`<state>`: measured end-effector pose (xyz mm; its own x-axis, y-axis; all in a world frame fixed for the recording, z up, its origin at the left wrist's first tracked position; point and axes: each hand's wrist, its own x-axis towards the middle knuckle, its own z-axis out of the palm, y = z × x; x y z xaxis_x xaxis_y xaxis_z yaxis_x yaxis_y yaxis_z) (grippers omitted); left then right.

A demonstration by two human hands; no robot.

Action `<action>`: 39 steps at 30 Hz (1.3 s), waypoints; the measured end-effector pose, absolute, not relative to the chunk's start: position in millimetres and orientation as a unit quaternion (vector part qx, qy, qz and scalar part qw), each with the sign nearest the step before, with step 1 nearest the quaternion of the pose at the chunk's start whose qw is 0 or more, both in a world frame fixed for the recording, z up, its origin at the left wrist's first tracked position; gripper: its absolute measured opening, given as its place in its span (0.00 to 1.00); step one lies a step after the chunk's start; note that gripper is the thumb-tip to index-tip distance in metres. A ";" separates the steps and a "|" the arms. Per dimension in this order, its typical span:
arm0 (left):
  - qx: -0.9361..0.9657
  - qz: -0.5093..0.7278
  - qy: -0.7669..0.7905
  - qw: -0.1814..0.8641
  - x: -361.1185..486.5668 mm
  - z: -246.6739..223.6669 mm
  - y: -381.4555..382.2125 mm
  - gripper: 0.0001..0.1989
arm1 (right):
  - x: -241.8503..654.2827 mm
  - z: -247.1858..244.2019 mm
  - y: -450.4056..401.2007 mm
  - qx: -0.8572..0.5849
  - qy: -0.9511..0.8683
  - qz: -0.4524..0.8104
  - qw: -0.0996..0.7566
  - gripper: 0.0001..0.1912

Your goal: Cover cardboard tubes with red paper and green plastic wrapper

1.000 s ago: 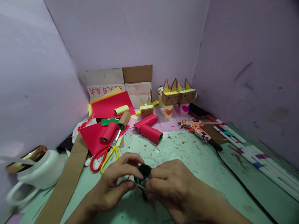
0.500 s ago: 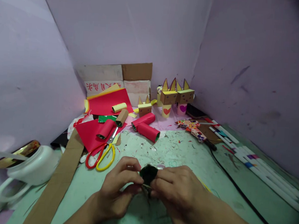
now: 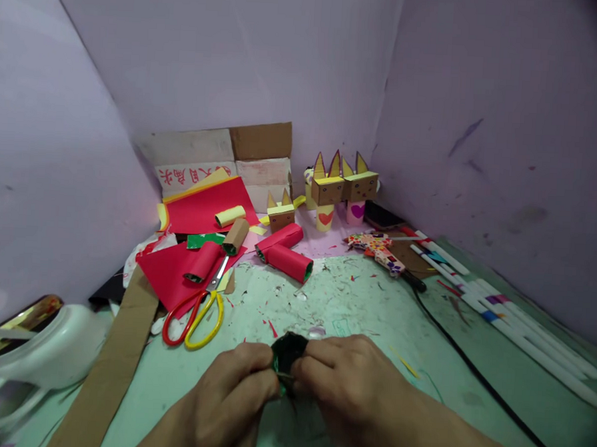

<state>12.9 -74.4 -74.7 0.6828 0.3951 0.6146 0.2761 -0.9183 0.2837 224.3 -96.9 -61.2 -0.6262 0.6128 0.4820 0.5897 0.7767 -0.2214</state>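
A small tube (image 3: pixel 288 353) with a dark green inside is held between both hands near the table's front edge, its open end facing up toward me. My left hand (image 3: pixel 232 393) pinches its left rim, and my right hand (image 3: pixel 345 379) pinches the right rim. Most of its outside is hidden by the fingers. Beyond the hands lie red-and-yellow-handled scissors (image 3: pixel 201 312), two crossed red tubes (image 3: pixel 289 262), another red tube (image 3: pixel 203 262), a brown tube (image 3: pixel 236 237) and a yellow tube (image 3: pixel 229 216).
Cardboard figures with pointed ears (image 3: pixel 327 190) stand at the back. On the right are a patterned glue gun (image 3: pixel 377 247), its black cable (image 3: pixel 464 359) and white markers (image 3: pixel 517 332). A cardboard strip (image 3: pixel 108 367) and white pot (image 3: pixel 51 351) occupy the left.
The fingers of my left hand have closed in around the tube's rim. The camera view has shifted, so the table items appear farther left.
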 end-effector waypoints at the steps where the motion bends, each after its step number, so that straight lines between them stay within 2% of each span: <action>1: 0.916 0.353 0.178 0.070 12.4 -75.5 -74.6 0.19 | 222.9 -63.2 -97.3 -0.338 -0.898 0.018 0.280 0.10; 8: 0.912 0.358 0.198 0.015 13.9 -80.2 -80.7 0.18 | 215.1 -66.4 -100.5 -0.334 -0.893 -0.028 0.300 0.06; 16: 0.908 0.366 0.205 0.018 13.0 -82.0 -78.6 0.21 | 214.4 -61.6 -98.2 -0.329 -0.903 -0.024 0.277 0.09; 21: 0.898 0.384 0.206 0.064 21.0 -75.4 -76.7 0.15 | 223.2 -55.2 -89.3 -0.283 -0.927 0.005 0.246 0.11; 25: 0.882 0.410 0.212 0.089 27.2 -69.8 -70.7 0.05 | 230.4 -55.0 -83.2 -0.247 -0.934 0.030 0.255 0.13; 31: 0.907 0.352 0.195 0.121 28.8 -65.9 -65.5 0.02 | 228.5 -56.7 -81.3 -0.239 -0.930 0.036 0.279 0.10; 34: 0.913 0.349 0.190 0.092 34.0 -66.8 -67.2 0.05 | 226.8 -58.6 -82.2 -0.250 -0.925 0.033 0.285 0.09; 39: 0.884 0.436 0.170 -0.005 43.1 -68.8 -70.3 0.09 | 225.8 -55.8 -84.1 -0.276 -0.927 0.043 0.250 0.07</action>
